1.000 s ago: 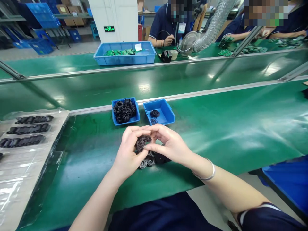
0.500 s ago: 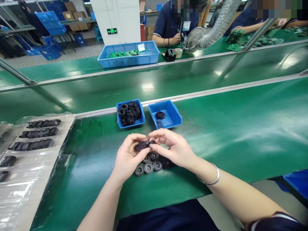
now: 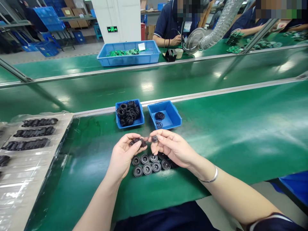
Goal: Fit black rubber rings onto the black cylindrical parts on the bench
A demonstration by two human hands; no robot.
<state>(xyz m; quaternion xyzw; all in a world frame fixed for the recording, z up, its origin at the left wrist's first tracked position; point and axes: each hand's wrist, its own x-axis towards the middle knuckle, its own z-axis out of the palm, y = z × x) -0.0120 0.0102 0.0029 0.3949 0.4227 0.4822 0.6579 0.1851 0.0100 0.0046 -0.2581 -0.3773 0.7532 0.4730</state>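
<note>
My left hand [image 3: 122, 154] is closed around a dark, knobbly black plastic part [image 3: 139, 142]. Just to its right, my right hand [image 3: 176, 148] pinches a small dark round piece [image 3: 154, 139] between thumb and fingers. A narrow gap separates the two pieces. Below both hands, two rows of black round cup-shaped parts [image 3: 147, 169] lie on the green work surface, their hollow sides up. My right hand partly covers the ones at the right end.
Beyond my hands stand a blue bin [image 3: 117, 121] heaped with black rings and another blue bin [image 3: 174, 118] with fewer rings. A plastic-covered tray [image 3: 51, 141] with rows of black parts lies left. Across the bench, a co-worker's hand [image 3: 176, 40] is near a fume duct [image 3: 220, 27].
My hands have moved apart, and the small round piece now shows in my right fingers, away from the part in my left hand. More of the cup-shaped parts are uncovered.
</note>
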